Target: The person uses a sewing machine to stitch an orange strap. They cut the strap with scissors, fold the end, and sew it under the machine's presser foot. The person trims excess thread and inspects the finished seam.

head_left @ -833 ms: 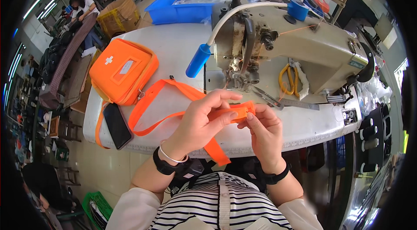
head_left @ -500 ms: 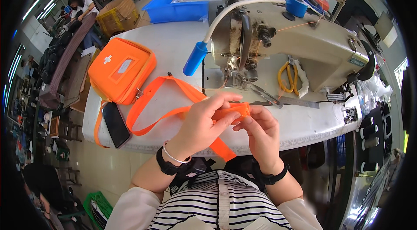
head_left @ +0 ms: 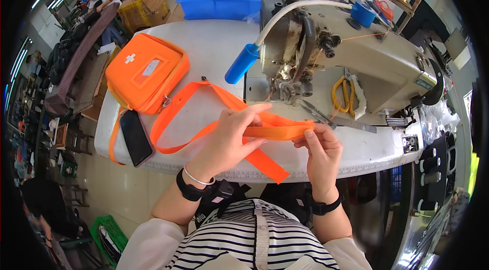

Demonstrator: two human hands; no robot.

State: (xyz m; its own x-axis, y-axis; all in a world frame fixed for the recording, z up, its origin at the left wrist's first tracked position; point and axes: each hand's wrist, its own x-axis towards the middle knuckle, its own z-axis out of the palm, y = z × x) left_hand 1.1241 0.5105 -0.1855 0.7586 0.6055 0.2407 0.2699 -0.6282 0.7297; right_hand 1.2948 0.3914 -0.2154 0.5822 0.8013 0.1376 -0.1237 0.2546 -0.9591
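An orange webbing strap (head_left: pixel 277 133), doubled into a flat loop, stretches between my two hands above the table's front part. My right hand (head_left: pixel 322 155) pinches its folded right end between thumb and fingers. My left hand (head_left: pixel 230 135) has the other end in its grip, thumb below and index finger above; the remaining fingers are partly hidden. One flat orange tail (head_left: pixel 267 164) hangs past the table's front edge. From my left hand the strap curves left across the tabletop, near an orange zipped pouch (head_left: pixel 145 74) with a white cross.
A sewing machine (head_left: pixel 367 41) stands beyond my hands, with a blue-tipped tube (head_left: pixel 242 63) at its head. Scissors (head_left: pixel 318 113) and yellow-handled snips (head_left: pixel 344 94) lie by it. A black phone (head_left: pixel 135 137) lies at left; a blue tray (head_left: pixel 221 7) sits at the back.
My right hand has moved right with the folded strap end, apart from my left hand. More of the doubled strap now shows, stretched straight between them. The view has shifted slightly.
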